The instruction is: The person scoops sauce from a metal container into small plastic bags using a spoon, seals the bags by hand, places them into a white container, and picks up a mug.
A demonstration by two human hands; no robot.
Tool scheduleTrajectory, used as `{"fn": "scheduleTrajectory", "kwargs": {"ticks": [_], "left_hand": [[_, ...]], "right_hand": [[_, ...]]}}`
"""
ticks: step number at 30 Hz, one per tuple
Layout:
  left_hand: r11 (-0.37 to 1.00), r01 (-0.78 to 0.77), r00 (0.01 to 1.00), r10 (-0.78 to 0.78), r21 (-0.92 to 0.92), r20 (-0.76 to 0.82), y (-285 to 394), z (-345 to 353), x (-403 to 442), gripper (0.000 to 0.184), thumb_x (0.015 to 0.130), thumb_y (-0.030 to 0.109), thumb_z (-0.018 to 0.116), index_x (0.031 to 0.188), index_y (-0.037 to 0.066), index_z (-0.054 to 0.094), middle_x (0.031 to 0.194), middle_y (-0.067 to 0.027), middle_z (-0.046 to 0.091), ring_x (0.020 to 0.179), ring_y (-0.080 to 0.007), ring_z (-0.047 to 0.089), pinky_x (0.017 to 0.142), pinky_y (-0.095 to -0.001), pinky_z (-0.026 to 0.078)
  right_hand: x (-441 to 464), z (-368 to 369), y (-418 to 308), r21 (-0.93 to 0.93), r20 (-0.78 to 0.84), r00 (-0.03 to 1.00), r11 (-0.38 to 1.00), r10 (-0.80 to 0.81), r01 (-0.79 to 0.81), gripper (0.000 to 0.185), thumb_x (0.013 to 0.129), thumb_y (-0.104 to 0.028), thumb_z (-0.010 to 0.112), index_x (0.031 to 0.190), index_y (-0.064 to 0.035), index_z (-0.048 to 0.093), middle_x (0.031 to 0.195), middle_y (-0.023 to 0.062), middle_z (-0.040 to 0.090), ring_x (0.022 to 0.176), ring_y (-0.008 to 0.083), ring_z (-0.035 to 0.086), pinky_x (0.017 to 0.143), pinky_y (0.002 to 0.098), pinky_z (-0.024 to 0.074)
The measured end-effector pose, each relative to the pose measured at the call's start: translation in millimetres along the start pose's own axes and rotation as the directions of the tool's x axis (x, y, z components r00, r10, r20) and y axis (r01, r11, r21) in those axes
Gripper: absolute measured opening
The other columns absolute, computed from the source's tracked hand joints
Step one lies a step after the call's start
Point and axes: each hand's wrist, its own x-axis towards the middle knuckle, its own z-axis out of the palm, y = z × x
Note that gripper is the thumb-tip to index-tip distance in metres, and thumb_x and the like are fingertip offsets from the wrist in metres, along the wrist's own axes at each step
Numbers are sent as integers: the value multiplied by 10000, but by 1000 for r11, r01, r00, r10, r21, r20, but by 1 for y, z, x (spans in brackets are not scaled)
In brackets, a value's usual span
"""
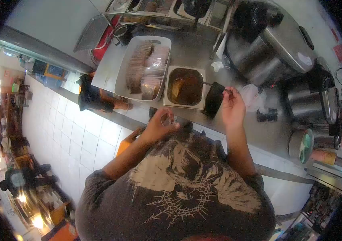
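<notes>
My left hand (162, 125) is curled near the front edge of the steel counter (108, 74), its fingers round a small clear item that looks like a plastic bag. My right hand (233, 105) is raised at the right of a black rectangular object (213, 99), its fingertips pinched together; what they hold, if anything, is too small to name. Between and beyond the hands sits a square metal container (185, 87) of dark brown liquid with a utensil handle over its right rim. To its left, a white tub (121, 76) holds many small clear packets (149, 66).
Large metal pots (255, 56) and a round cooker (309, 98) stand at the right. A crumpled clear bag (253, 97) lies near my right hand. Metal trays (155, 6) line the back. Orange and dark items (98, 96) are beside the counter's left edge.
</notes>
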Motion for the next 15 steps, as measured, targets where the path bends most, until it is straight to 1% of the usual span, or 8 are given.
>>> {"fn": "scheduleTrajectory", "kwargs": {"ticks": [1, 3, 6, 9, 12, 15], "left_hand": [[990, -61, 998, 64, 130, -19, 11, 0, 2, 554, 797, 232, 849, 1178, 60, 486, 1006, -18, 513, 957, -127, 494, 915, -296, 416], [907, -174, 980, 199, 384, -28, 34, 0, 7, 577, 781, 225, 859, 1185, 64, 479, 1011, -15, 503, 961, -123, 479, 913, -293, 406], [966, -219, 972, 228, 141, -53, 41, 2, 21, 576, 765, 223, 866, 1170, 72, 484, 1016, -20, 502, 974, -126, 475, 897, -287, 402], [947, -229, 968, 246, 223, -50, 48, -2, 34, 567, 742, 236, 883, 1135, 69, 509, 992, -20, 516, 948, -136, 490, 872, -291, 414], [893, -238, 961, 273, 381, -39, 66, 0, 43, 530, 718, 253, 899, 1072, 63, 553, 945, -16, 534, 903, -139, 508, 836, -296, 434], [903, -249, 956, 287, 349, -59, 63, 2, 60, 532, 686, 284, 919, 1035, 48, 594, 934, -25, 593, 901, -144, 552, 833, -308, 459]], "right_hand": [[-1, 3, -1, -3, -9, 1000, 1000, 4, -4, 99, 942, -30, 591, 1000, 42, 627, 982, 164, 687, 885, 255, 667, 849, 310, 584], [-1, 5, -3, 9, -4, 1000, 1000, 11, -11, 104, 944, -31, 589, 1006, 44, 627, 982, 164, 685, 883, 253, 666, 833, 304, 589], [-1, 6, -6, 24, 26, 1000, 1000, 9, -10, 107, 947, -31, 586, 1009, 45, 628, 983, 164, 681, 878, 250, 664, 805, 294, 597], [-2, 9, -10, 23, 52, 999, 1000, -14, 12, 110, 950, -32, 581, 1012, 46, 628, 983, 164, 678, 876, 247, 664, 784, 286, 605], [-7, 15, -15, 15, 46, 998, 999, -32, 31, 109, 948, -30, 584, 1009, 48, 629, 981, 165, 679, 878, 247, 665, 786, 286, 607], [-16, 29, -22, 29, 31, 999, 999, -41, 41, 103, 942, -23, 590, 1001, 50, 631, 981, 163, 680, 879, 248, 666, 790, 289, 607]]}}
